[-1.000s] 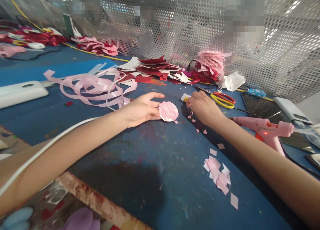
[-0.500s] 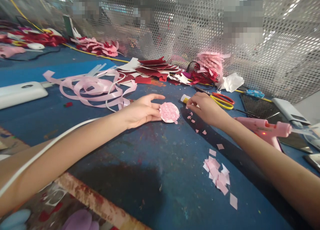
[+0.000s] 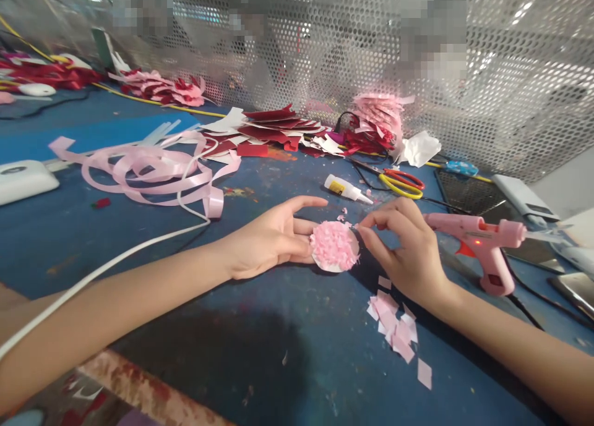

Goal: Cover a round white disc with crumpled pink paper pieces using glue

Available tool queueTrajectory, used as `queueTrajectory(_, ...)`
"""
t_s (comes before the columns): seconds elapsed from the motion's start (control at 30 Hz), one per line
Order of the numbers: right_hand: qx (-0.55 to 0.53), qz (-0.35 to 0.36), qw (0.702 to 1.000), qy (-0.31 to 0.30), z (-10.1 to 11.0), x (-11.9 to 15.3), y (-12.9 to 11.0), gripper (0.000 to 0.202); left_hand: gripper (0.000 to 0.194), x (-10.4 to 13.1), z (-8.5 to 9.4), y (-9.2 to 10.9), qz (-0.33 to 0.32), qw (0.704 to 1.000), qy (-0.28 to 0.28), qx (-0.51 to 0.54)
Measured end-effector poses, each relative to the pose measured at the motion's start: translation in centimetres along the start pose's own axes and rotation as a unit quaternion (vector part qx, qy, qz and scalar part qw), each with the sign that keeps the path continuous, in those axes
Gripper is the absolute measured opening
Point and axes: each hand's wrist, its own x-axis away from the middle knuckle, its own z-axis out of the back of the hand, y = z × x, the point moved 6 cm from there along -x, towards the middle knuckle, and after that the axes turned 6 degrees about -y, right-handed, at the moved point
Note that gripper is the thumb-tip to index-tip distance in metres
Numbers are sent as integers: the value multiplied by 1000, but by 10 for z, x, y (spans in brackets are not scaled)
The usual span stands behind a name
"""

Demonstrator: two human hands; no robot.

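Two bare hands meet around a round disc (image 3: 335, 247), its face crowded with ruffled pink bits and a pale rim showing at the lower edge, over a blue tabletop (image 3: 223, 345). The left hand (image 3: 271, 240) comes in from the disc's left and grips that side of it, fingers closed on the edge, with one digit stretched out free on the far side. The right hand (image 3: 411, 247) is at the disc's right, thumb and forefinger brought close together just beside the edge — whether a scrap is pinched between their tips, I cannot tell.

Beyond the disc, a white bottle (image 3: 346, 189) with a yellow label lies on its side. Farther off, to the disc's right, are scissors (image 3: 403, 185) with red and yellow handles; also to its right, past the right hand, a pink glue gun (image 3: 482, 231) shows a small glowing light. Nearer the person than the disc, and a little to its right, pink paper squares (image 3: 394, 327) lie in a loose heap. Well left of the disc spread loops of pink ribbon (image 3: 148, 191) — a white cable (image 3: 120, 257) runs beside them.
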Motion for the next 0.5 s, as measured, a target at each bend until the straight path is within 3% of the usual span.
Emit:
queueTrajectory(0.2,30,74,997,-10,-4,1,-7,3,67,1,-4,3,4,1000,-5,-12)
queueTrajectory(0.5,67,85,993,-40,-7,2,-11,5,67,-1,-2,1,-11,999,-27,-41)
